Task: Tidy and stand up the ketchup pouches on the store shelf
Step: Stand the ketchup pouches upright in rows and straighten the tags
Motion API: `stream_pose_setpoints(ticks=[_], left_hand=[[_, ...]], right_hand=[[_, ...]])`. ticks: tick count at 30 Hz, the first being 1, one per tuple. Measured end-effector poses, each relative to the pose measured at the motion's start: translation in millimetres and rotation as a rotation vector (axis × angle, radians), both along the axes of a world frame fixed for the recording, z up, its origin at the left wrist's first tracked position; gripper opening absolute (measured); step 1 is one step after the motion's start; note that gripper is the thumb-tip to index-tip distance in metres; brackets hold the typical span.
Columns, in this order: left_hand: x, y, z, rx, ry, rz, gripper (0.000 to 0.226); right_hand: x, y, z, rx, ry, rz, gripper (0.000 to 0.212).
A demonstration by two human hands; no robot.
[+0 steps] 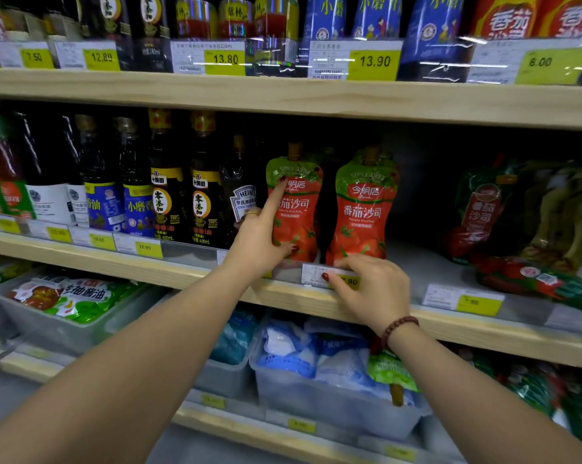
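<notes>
Two red-and-green ketchup pouches stand upright side by side on the middle shelf [450, 272]. My left hand [261, 241] steadies the left pouch [298, 209], index finger pressed on its upper front and thumb at its lower edge. My right hand [373, 286] rests fingers-down at the shelf lip, just below the base of the right pouch [363, 209], touching the price tag there. Further right, another ketchup pouch [480, 209] leans back in shadow, and one pouch [530, 279] lies flat on the shelf.
Dark sauce bottles [169, 202] fill the shelf left of the pouches, a Heinz bottle [241, 199] right beside my left hand. Bare shelf shows between the standing and fallen pouches. Grey bins [333, 406] of bagged goods sit on the shelf below.
</notes>
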State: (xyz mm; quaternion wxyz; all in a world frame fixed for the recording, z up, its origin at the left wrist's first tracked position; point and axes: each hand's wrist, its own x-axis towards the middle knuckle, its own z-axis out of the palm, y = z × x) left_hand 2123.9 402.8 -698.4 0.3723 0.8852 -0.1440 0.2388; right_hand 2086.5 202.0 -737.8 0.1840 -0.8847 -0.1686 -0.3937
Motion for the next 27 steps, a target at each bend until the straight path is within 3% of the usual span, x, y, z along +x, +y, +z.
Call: stream_pose_setpoints(ticks=[5,11,17,27], left_hand=[[-22,-7,-9,-0.026,-0.036,0.116,0.081],[-45,-29,-19,0.053,-0.031,0.017,0.038],[-57,-51,-23,0.1,-0.073,0.034,0.033],[-59,-71,-35,0.071,-0.163,0.089,0.022]], right_hand=[[-7,-12,12,0.038,0.211,0.12,0.016],[-46,-44,6,0.205,0.049,0.273,0.013],[-82,-78,-60,0.224,0.116,0.207,0.017],[-76,-90,-126,0.184,0.379,0.022,0.05]])
